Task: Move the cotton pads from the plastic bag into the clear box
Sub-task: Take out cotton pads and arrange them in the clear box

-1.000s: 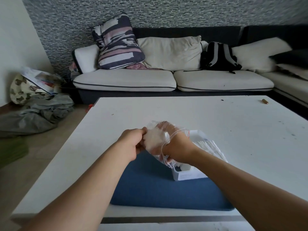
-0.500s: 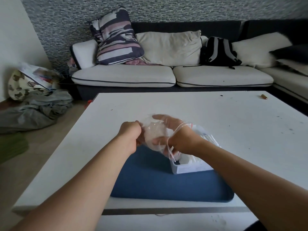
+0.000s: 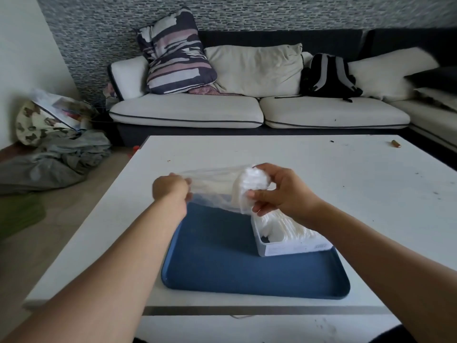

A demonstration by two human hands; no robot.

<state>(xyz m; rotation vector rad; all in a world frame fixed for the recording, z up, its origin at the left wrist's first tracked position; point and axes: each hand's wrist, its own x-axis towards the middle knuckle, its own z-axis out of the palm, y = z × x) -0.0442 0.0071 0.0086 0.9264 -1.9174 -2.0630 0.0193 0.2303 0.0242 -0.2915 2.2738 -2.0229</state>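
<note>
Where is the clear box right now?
In the head view the clear box sits on the right part of the blue tray, just below the right hand, with white cotton pads already inside.

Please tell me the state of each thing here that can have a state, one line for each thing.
Thin clear plastic bag: stretched in the air between both hands.
White cotton pads stack: pinched by the right hand at the bag's end.
Clear rectangular box: open, partly filled with pads, on the tray.
Flat blue tray: lying on the table.
Left hand: gripping the bag.
Right hand: holding the pads.
</note>
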